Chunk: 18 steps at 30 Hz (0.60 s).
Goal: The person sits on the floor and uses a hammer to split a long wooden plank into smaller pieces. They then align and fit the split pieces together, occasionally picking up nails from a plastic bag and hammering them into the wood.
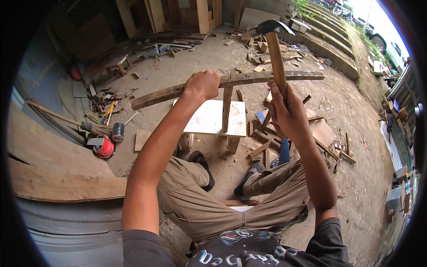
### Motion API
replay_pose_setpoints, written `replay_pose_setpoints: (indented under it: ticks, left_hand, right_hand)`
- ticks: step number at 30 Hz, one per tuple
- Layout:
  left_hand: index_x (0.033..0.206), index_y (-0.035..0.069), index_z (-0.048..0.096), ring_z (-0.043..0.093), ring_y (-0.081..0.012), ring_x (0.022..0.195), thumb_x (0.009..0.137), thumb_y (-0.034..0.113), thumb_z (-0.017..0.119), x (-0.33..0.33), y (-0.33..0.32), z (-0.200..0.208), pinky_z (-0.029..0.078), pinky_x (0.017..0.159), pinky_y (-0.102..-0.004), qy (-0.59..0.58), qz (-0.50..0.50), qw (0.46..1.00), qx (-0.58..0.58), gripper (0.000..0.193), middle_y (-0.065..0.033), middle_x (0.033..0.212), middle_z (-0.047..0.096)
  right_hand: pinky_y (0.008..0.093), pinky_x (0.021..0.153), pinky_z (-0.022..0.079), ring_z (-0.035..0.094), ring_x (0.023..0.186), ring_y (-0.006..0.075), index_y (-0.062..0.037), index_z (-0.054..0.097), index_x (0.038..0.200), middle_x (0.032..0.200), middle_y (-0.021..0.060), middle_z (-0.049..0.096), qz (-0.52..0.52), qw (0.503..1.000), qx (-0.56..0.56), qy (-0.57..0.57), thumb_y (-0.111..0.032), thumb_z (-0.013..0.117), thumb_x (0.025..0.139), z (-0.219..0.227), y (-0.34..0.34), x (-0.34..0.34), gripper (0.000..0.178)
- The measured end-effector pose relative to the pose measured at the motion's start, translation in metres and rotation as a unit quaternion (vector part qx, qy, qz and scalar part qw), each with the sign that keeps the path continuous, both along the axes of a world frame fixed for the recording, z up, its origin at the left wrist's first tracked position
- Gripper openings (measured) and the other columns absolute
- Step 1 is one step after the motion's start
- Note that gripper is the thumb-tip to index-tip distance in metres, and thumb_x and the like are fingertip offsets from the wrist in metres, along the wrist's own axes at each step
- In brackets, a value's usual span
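My left hand point(203, 85) is closed around a long weathered wooden strip point(253, 79), which lies crosswise in front of me. A shorter wooden piece point(227, 111) meets the strip from below near its middle and reaches down to a low white-topped bench point(202, 118). In my right hand point(287, 109) is a claw hammer point(276, 55), gripped by its wooden handle. Its dark metal head is raised above the right part of the strip, apart from it.
Wood offcuts point(267, 142) litter the ground right of the bench, with more scraps point(267, 53) beyond. At left are a red bucket point(104, 147), a can point(118, 131), a broom point(95, 128) and a large wooden board point(66, 180). Concrete steps point(327, 42) rise at far right.
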<state>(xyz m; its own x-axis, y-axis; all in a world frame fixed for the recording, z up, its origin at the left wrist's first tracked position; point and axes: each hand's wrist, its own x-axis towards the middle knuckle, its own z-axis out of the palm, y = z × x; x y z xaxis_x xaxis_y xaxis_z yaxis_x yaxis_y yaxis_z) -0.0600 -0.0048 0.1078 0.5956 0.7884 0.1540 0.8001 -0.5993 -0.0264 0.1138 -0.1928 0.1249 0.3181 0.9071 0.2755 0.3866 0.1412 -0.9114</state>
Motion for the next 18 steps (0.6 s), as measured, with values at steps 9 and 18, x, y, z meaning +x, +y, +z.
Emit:
replay_pose_setpoints:
  ticks: [9,18]
  left_hand:
    - [0.097,0.003,0.072,0.071,-0.0347,0.092,0.082,0.002,0.054,0.003,-0.001,0.001,0.058,0.082,-0.0413,0.023,0.003,1.000,0.007,0.023,-0.0214,0.099,0.071]
    - [0.094,0.001,0.071,0.070,-0.0374,0.093,0.076,0.001,0.056,0.001,0.003,-0.004,0.057,0.082,-0.0444,-0.005,-0.002,1.000,0.004,0.023,-0.0256,0.096,0.069]
  right_hand:
    - [0.0321,0.047,0.037,0.043,0.052,0.0115,-0.0031,0.056,0.096,0.063,0.0013,0.045,0.057,0.941,-0.081,-0.323,-0.036,0.052,0.102,0.031,0.008,0.025,0.033]
    - [0.0380,0.052,0.043,0.050,0.053,0.0190,-0.0009,0.053,0.098,0.068,0.0087,0.053,0.085,0.906,-0.234,-0.342,-0.031,0.045,0.104,0.044,0.005,0.018,0.032]
